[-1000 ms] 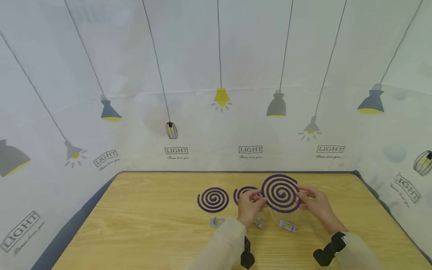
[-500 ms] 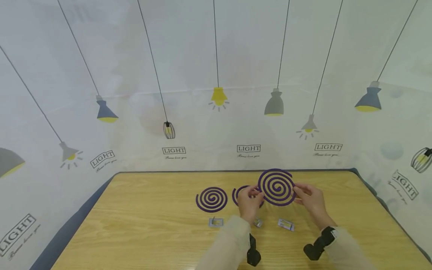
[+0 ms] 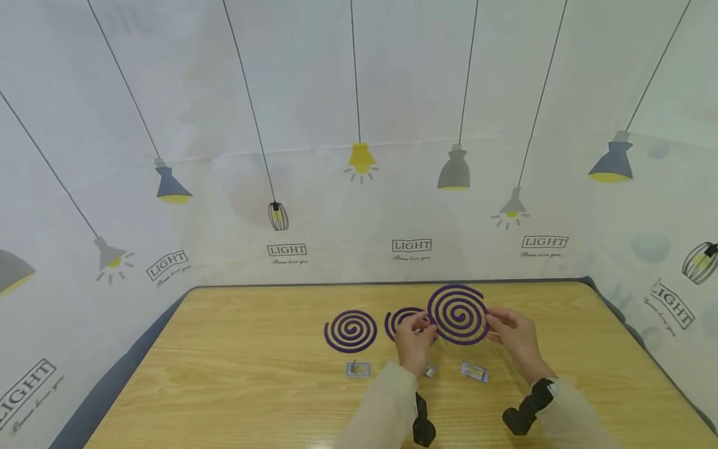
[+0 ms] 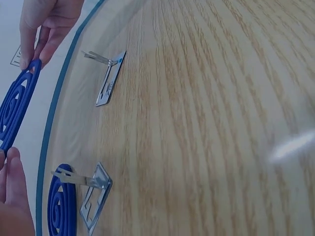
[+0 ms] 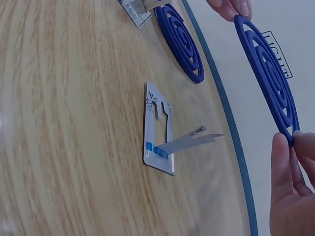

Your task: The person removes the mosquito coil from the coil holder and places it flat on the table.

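Both hands hold one purple mosquito coil (image 3: 459, 314) tilted up above the table. My left hand (image 3: 414, 343) pinches its left edge, and my right hand (image 3: 517, 340) pinches its right edge between thumb and fingers. In the right wrist view the held coil (image 5: 269, 73) looks blue and spans both hands. Behind the left hand a second coil (image 3: 394, 319) lies flat, partly hidden. A third coil (image 3: 350, 331) lies whole to its left. In front of the coils stand small metal coil stands, the right one (image 3: 475, 371) with its prong bent up (image 5: 184, 143).
The left stand (image 3: 358, 368) lies below the third coil, and the middle stand (image 3: 429, 370) is mostly covered by the left hand. The wooden table (image 3: 235, 374) ends at a dark back edge against a lamp-printed cloth wall (image 3: 331, 206).
Both hands have lifted the held coil slightly and shifted it left in the head view, which has itself moved a little. The grip on both edges stays the same.
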`<state>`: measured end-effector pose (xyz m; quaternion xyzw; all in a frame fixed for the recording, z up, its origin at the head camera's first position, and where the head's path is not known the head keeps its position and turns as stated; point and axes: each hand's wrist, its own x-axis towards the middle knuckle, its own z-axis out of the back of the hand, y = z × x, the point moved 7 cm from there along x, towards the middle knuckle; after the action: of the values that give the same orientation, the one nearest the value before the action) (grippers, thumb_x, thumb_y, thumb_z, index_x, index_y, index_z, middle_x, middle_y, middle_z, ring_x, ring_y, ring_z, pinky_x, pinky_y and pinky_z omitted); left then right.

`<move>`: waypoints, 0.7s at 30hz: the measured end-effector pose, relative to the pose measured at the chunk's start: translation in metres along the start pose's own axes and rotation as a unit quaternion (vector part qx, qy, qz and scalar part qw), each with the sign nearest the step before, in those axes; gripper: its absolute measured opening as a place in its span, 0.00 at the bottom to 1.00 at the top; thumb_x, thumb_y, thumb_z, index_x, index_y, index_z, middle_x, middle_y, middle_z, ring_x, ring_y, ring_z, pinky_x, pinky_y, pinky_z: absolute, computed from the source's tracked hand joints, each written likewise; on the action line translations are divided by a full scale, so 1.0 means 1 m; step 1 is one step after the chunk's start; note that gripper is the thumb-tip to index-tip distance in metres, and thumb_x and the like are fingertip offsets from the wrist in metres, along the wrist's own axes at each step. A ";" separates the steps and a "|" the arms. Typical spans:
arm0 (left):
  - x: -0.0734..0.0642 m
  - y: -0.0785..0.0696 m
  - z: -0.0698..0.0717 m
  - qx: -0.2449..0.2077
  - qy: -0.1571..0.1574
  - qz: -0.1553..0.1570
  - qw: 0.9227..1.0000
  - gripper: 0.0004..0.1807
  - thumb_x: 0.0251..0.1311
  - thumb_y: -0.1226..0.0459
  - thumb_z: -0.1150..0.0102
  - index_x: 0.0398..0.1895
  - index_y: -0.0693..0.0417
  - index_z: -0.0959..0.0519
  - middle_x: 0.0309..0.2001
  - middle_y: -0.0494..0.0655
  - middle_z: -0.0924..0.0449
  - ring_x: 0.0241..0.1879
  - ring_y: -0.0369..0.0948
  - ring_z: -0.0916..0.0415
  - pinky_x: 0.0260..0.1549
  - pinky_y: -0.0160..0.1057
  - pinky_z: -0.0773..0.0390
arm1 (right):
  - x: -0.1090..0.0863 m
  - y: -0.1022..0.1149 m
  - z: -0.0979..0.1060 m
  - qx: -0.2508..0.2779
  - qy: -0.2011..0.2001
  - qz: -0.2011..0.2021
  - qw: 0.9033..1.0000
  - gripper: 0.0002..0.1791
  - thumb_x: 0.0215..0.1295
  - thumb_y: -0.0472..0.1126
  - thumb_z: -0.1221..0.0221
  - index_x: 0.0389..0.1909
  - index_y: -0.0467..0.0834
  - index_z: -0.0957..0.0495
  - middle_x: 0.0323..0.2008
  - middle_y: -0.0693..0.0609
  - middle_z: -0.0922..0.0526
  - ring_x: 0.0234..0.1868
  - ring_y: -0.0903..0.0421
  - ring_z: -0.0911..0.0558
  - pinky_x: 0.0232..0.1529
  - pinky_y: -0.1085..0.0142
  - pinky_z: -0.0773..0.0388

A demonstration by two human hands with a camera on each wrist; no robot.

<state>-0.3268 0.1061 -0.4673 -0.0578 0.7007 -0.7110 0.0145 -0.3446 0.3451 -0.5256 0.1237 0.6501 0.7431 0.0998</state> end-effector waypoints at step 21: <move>-0.002 0.009 -0.022 0.066 0.113 0.014 0.991 0.18 0.50 0.67 0.41 0.45 0.65 0.24 0.44 0.54 0.23 0.42 0.44 0.25 0.43 0.37 0.25 | -0.029 0.035 0.010 -0.029 -0.004 -0.061 0.998 0.23 0.57 0.43 0.41 0.50 0.32 0.29 0.40 0.50 0.22 0.33 0.65 0.21 0.36 0.71 0.22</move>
<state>-0.3275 0.1276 -0.4769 0.0342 0.6505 -0.7570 -0.0513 -0.3137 0.3410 -0.4910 0.0837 0.6344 0.7536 0.1506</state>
